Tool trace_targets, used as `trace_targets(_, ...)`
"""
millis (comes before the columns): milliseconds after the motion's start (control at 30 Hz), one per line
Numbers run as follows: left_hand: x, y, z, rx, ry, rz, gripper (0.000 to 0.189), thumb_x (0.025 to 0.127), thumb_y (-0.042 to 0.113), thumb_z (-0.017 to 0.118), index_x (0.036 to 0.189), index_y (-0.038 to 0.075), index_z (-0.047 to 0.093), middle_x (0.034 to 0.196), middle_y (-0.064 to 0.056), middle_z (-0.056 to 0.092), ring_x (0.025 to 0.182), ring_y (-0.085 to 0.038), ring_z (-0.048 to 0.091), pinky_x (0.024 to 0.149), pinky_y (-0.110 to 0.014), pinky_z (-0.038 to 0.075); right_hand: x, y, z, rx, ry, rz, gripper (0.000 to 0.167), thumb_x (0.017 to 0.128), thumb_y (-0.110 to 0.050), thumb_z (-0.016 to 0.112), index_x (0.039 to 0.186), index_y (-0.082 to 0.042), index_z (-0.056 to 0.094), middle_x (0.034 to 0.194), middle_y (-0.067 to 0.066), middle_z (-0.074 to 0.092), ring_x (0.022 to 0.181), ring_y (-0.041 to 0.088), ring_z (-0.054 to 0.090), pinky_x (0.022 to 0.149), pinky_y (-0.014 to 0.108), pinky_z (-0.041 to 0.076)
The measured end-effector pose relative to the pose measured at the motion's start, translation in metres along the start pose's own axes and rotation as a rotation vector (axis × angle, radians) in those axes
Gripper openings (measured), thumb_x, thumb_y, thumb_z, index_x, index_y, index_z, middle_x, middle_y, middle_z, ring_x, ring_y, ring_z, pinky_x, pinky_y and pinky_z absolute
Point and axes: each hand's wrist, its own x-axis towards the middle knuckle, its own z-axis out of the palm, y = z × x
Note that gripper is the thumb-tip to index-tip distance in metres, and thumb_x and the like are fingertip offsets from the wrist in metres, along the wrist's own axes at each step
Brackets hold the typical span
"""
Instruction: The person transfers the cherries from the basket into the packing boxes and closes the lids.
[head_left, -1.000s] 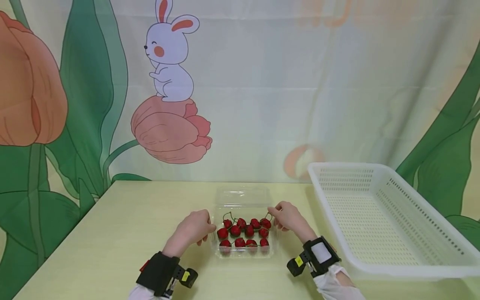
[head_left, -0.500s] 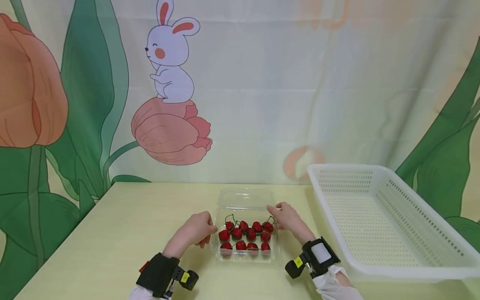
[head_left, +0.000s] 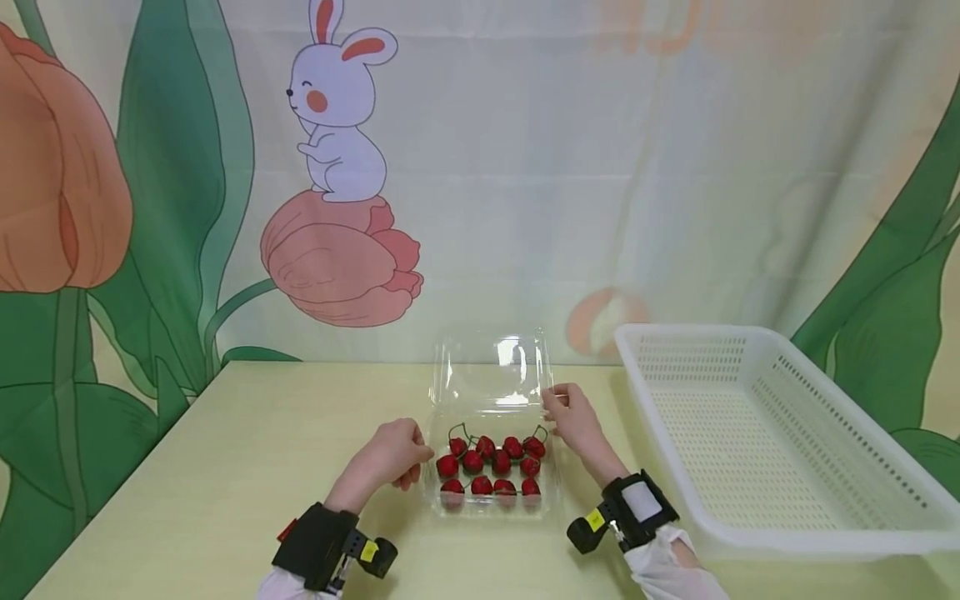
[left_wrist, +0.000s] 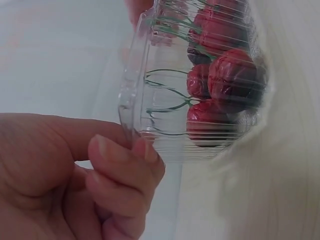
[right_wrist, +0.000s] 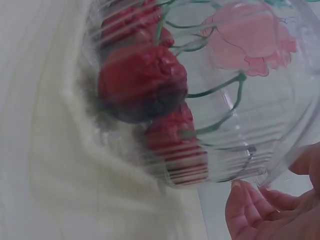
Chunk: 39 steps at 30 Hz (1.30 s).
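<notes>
A clear plastic clamshell box (head_left: 491,508) stands on the table with several red cherries (head_left: 501,462) in rows inside, some with green stems. Its transparent lid (head_left: 480,367) is tilted up at the back. My left hand (head_left: 388,455) pinches the rim at the box's left side; the left wrist view shows thumb and fingertips on the rim (left_wrist: 131,95). At the right, my right hand (head_left: 576,420) pinches the lid's lower right edge, near the hinge. In the right wrist view its fingers (right_wrist: 247,207) curl at the plastic edge, below the cherry stems.
A large white perforated basket (head_left: 825,542) stands on the table (head_left: 300,433) to the right of my right hand. Behind the table hangs a printed curtain (head_left: 510,183) with a rabbit and tulips. Each wrist wears a black strap with a small camera (head_left: 377,557).
The lid has swung up from lying back low to standing nearly upright. My right hand has moved slightly up and away with its edge. The left hand stays on the rim.
</notes>
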Motion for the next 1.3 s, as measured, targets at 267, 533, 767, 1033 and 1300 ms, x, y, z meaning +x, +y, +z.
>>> trace_targets(267, 0.005, -0.003, 0.000, -0.047, 0.025, -0.023, 0.017, 0.087, 0.007, 0.058, 0.073, 0.000, 0.052, 0.050, -0.005, 0.051, 0.038, -0.012, 0.043, 0.041, -0.023, 0.037, -0.001, -0.005, 0.001, 0.104, 0.043, -0.005, 0.039, 0.097, -0.035, 0.036, 0.108, 0.002, 0.040, 0.094, 0.021, 0.054, 0.080, 0.031, 0.057, 0.063, 0.039, 0.046)
trace_targets(533, 0.009, -0.010, 0.001, -0.132, 0.065, -0.032, 0.012, 0.085, 0.006, 0.060, 0.079, 0.000, 0.052, 0.052, -0.006, 0.050, 0.039, -0.013, 0.043, 0.041, -0.023, 0.038, -0.002, -0.015, -0.003, 0.156, 0.033, 0.104, 0.059, 0.095, -0.050, 0.021, 0.095, 0.004, 0.045, 0.090, 0.016, 0.056, 0.070, 0.022, 0.059, 0.059, 0.035, 0.046)
trace_targets(767, 0.013, -0.014, 0.003, -0.182, 0.080, -0.025, 0.012, 0.085, 0.006, 0.061, 0.080, 0.000, 0.051, 0.053, -0.006, 0.051, 0.039, -0.013, 0.044, 0.041, -0.023, 0.038, 0.015, 0.007, 0.001, 0.207, 0.037, 0.165, 0.049, 0.091, -0.050, 0.038, 0.090, -0.001, 0.044, 0.089, 0.012, 0.053, 0.072, 0.021, 0.058, 0.059, 0.034, 0.046)
trace_targets(1033, 0.016, -0.018, 0.003, -0.241, 0.112, -0.026, 0.011, 0.085, 0.007, 0.060, 0.084, -0.002, 0.052, 0.054, -0.006, 0.050, 0.041, -0.013, 0.043, 0.042, -0.023, 0.038, 0.018, 0.015, 0.000, 0.208, 0.019, 0.193, 0.033, 0.088, -0.026, 0.040, 0.107, 0.002, 0.039, 0.098, 0.016, 0.045, 0.083, 0.024, 0.057, 0.064, 0.031, 0.047)
trace_targets(1300, 0.021, -0.026, 0.006, -0.349, 0.144, -0.016, 0.011, 0.088, 0.007, 0.056, 0.089, -0.003, 0.050, 0.055, -0.006, 0.048, 0.041, -0.013, 0.041, 0.042, -0.023, 0.037, -0.007, -0.012, -0.006, 0.087, -0.106, 0.258, 0.048, 0.096, -0.026, 0.038, 0.124, 0.012, 0.032, 0.118, 0.027, 0.040, 0.094, 0.035, 0.054, 0.077, 0.041, 0.044)
